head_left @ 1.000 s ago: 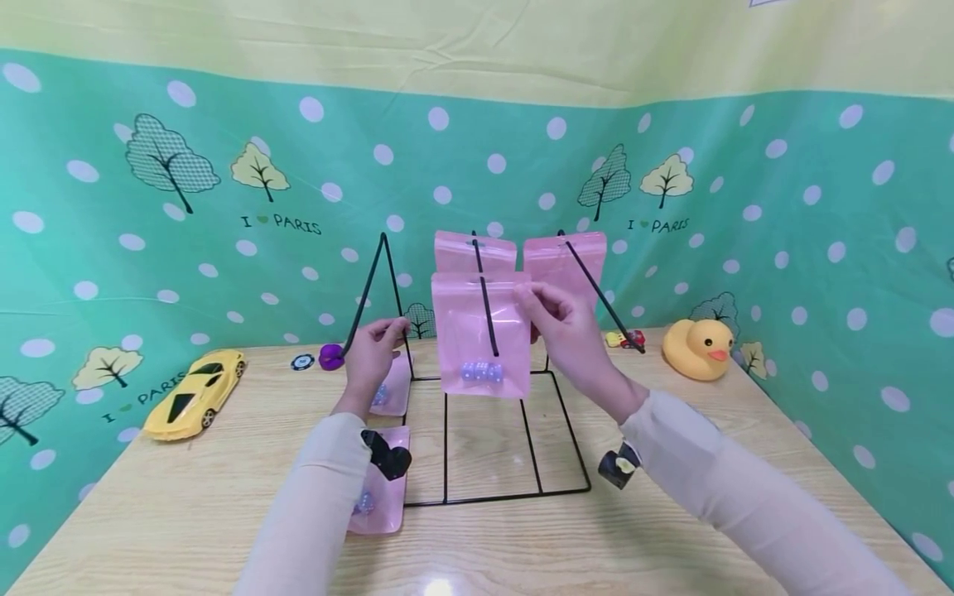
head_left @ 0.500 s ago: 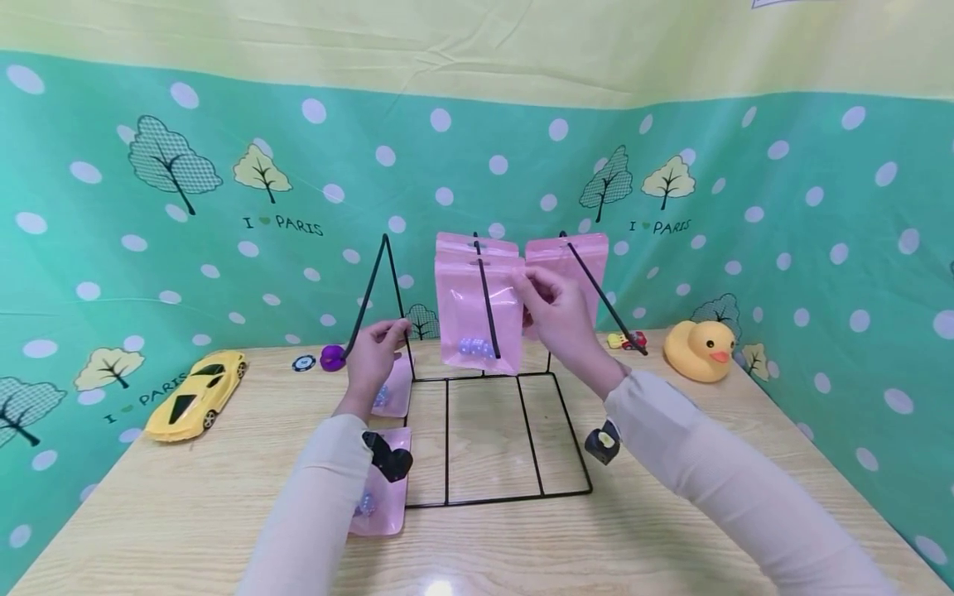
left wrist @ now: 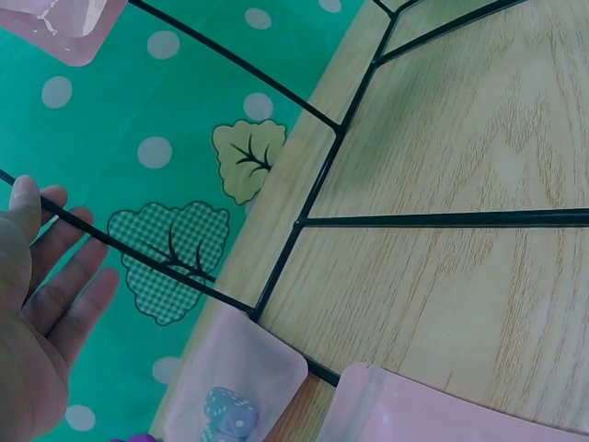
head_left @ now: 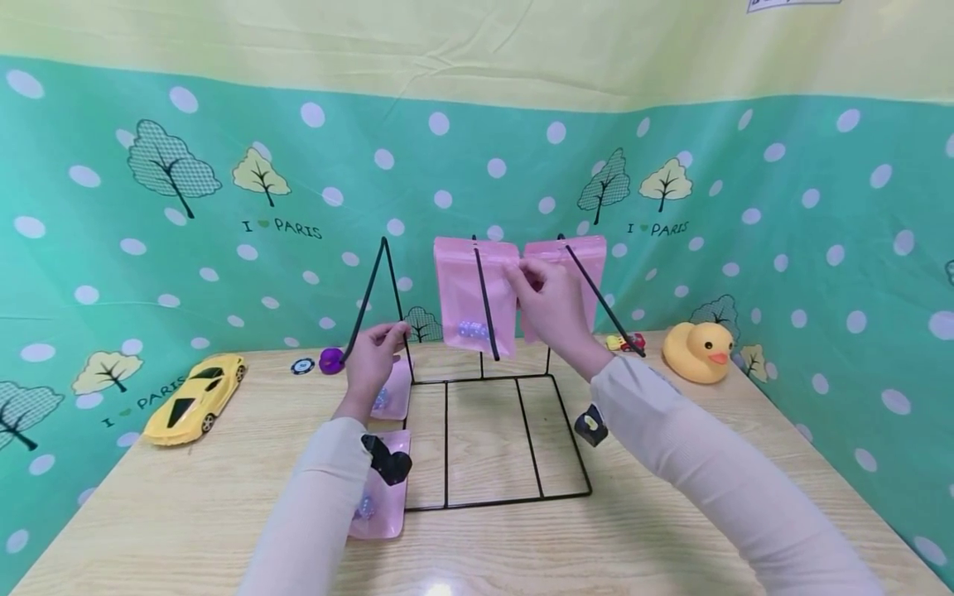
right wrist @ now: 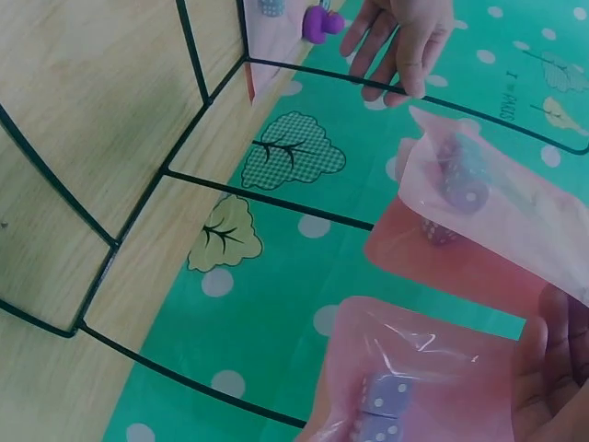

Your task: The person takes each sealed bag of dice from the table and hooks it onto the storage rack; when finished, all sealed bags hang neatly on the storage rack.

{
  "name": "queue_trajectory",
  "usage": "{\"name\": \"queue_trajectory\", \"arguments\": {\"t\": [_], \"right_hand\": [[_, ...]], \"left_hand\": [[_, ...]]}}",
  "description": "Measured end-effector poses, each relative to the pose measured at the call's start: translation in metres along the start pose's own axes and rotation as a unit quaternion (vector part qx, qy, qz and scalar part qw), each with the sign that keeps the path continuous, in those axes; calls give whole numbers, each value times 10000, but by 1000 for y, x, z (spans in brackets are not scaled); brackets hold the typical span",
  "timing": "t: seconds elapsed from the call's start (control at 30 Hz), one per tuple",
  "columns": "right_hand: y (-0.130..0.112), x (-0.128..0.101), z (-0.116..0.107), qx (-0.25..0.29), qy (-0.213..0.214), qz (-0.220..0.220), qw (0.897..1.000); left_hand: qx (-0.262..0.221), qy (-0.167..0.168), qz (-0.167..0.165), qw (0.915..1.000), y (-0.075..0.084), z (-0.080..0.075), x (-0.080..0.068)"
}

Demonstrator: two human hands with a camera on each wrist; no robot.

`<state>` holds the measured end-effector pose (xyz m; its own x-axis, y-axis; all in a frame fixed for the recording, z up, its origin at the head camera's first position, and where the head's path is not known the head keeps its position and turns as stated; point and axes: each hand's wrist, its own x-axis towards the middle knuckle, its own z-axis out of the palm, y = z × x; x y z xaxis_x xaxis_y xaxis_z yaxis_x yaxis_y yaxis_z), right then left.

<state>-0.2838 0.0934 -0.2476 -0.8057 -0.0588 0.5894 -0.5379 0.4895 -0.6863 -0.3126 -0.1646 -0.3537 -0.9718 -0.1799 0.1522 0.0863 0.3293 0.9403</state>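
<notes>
A black wire rack [head_left: 445, 439] stands on the wooden table with three slanted pegs. My right hand [head_left: 525, 273] pinches the top corner of a pink bag [head_left: 465, 290] holding dice, which hangs far back on the middle peg. In the right wrist view this bag [right wrist: 405, 387] is close to the hand. A second pink bag [head_left: 596, 261] hangs on the right peg. My left hand [head_left: 391, 331] holds the bare left peg [head_left: 370, 285], which crosses its fingers [left wrist: 74, 276] in the left wrist view. Two more pink bags [head_left: 392, 393] [head_left: 380, 501] lie flat on the table left of the rack.
A yellow toy car [head_left: 194, 393] sits at the left, with a poker chip [head_left: 301, 362] and a purple piece [head_left: 330, 358] behind the rack. A rubber duck [head_left: 696, 348] and a small red toy [head_left: 624, 339] sit at the back right. A green dotted backdrop encloses the table.
My right hand has slid the pink bag up and back along the middle peg until it covers the bag behind it. The left hand has stayed on the left peg.
</notes>
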Motion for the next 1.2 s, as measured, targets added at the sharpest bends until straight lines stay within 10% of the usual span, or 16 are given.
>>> {"name": "queue_trajectory", "arguments": {"t": [0.77, 1.2], "right_hand": [[-4, 8, 1, -1356, 8, 751, 9879], [0, 3, -5, -1087, -195, 882, 9900]], "left_hand": [[66, 91, 86, 9999, -1, 0, 0], [34, 152, 180, 9997, -3, 2, 2]]}}
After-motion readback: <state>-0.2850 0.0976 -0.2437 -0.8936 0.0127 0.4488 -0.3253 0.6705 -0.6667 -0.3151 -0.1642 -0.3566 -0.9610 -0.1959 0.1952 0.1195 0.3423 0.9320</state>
